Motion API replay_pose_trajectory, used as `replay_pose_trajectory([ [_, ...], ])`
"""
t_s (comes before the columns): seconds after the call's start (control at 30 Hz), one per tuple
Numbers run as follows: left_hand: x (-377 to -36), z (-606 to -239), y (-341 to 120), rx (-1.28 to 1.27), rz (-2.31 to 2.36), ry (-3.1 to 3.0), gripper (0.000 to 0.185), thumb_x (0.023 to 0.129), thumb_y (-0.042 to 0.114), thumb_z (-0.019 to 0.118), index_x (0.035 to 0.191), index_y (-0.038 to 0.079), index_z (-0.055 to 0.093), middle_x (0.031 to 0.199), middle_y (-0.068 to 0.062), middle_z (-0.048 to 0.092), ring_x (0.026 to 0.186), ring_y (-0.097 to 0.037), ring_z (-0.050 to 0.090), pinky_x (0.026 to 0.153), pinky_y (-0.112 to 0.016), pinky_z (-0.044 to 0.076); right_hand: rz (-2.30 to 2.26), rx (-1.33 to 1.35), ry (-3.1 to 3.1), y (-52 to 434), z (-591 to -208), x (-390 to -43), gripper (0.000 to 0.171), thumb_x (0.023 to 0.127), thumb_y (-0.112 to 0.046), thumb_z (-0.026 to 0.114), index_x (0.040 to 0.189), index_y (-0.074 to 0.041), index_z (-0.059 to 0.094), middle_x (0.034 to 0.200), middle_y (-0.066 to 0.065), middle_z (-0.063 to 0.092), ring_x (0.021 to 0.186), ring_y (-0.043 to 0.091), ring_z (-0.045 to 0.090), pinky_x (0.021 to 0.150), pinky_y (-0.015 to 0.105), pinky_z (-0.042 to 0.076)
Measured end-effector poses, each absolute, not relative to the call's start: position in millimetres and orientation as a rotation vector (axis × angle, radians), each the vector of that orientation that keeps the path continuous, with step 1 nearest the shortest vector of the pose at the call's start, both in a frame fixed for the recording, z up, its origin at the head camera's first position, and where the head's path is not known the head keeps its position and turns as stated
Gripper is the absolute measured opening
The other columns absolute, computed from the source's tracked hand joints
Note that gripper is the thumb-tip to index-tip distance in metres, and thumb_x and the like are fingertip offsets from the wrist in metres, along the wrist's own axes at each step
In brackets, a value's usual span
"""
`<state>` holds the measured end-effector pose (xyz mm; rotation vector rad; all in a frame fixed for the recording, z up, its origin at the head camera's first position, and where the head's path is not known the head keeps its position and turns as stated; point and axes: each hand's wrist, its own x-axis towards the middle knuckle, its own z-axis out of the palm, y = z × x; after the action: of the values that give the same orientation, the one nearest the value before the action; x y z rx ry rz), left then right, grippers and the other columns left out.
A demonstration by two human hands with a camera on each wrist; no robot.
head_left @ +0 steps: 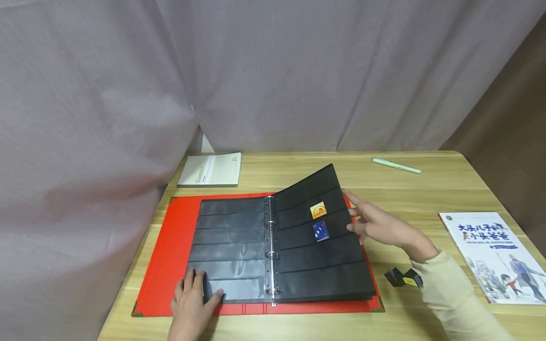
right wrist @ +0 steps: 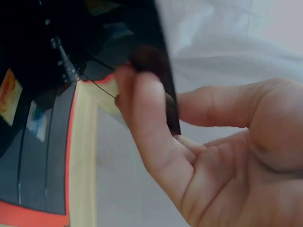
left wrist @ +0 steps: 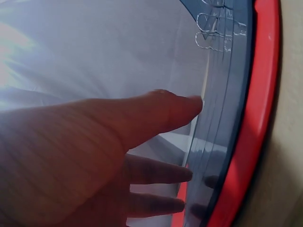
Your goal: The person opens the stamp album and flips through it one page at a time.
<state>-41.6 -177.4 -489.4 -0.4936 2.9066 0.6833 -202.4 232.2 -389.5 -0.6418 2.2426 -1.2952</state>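
Observation:
A red ring binder [head_left: 154, 265] lies spread out, holding black pages with clear strip pockets. My right hand [head_left: 379, 225] pinches the outer edge of the right-hand page [head_left: 341, 279], which is lifted at a tilt. The right wrist view shows the thumb on one side of this page [right wrist: 156, 42] and fingers on the other. Two small stamp-like cards, one yellow and white [head_left: 318, 210], one dark blue [head_left: 321, 231], sit in its pockets. My left hand [head_left: 189, 300] rests on the lower left corner of the left-hand page [head_left: 230, 237], fingers spread. Metal rings [head_left: 271, 255] run between the pages.
A small black object with a yellow label [head_left: 403, 278] lies beside the right sleeve. Further right is a white illustrated book [head_left: 490, 255]. A pale green pen [head_left: 396, 165] lies at the back, and a notebook [head_left: 211, 169] at the back left. Grey curtain surrounds the wooden table [head_left: 290, 166].

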Motion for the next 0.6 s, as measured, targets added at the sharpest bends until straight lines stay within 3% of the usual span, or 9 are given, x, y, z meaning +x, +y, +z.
replay_pose_trajectory([
  [0.2,-43.5,-485.2,-174.9,-0.421,0.727,2.998,0.071,0.089,0.032,0.075,0.141,-0.009,0.049,0.151,-0.037,0.033,0.133,-0.057,0.033,0.097,-0.077,0.032,-1.366,-0.631,2.263,223.5,-375.3,-198.0,0.087,0.094,0.007,0.056,0.160,0.001,-0.001,0.146,0.041,0.037,0.084,0.023,0.065,0.061,0.040,0.057],
  [0.3,-45.5,-479.8,-173.3,-0.360,0.780,3.028,0.069,0.091,0.031,0.074,0.142,-0.009,0.048,0.151,-0.037,0.034,0.133,-0.056,0.035,0.096,-0.077,0.034,-1.381,-0.623,2.283,216.2,-366.7,-195.4,0.088,0.093,0.007,0.057,0.160,0.002,0.001,0.141,0.038,0.043,0.086,0.021,0.066,0.061,0.038,0.057],
  [0.43,-50.4,-468.5,-168.3,-0.284,0.879,3.058,0.068,0.093,0.028,0.072,0.145,-0.008,0.044,0.154,-0.033,0.033,0.137,-0.053,0.035,0.100,-0.074,0.034,-1.388,-0.627,2.302,205.8,-355.0,-192.5,0.087,0.093,0.005,0.058,0.161,0.001,0.004,0.134,0.036,0.052,0.066,0.025,0.065,0.065,0.035,0.057],
  [0.6,-60.2,-448.1,-155.1,-0.258,0.976,3.054,0.074,0.095,0.028,0.072,0.152,-0.003,0.037,0.159,-0.026,0.029,0.142,-0.048,0.032,0.104,-0.072,0.032,-1.413,-0.644,2.316,192.4,-343.6,-192.6,0.083,0.093,0.005,0.058,0.160,0.002,0.009,0.119,0.028,0.061,0.057,0.026,0.060,0.063,0.036,0.057],
])
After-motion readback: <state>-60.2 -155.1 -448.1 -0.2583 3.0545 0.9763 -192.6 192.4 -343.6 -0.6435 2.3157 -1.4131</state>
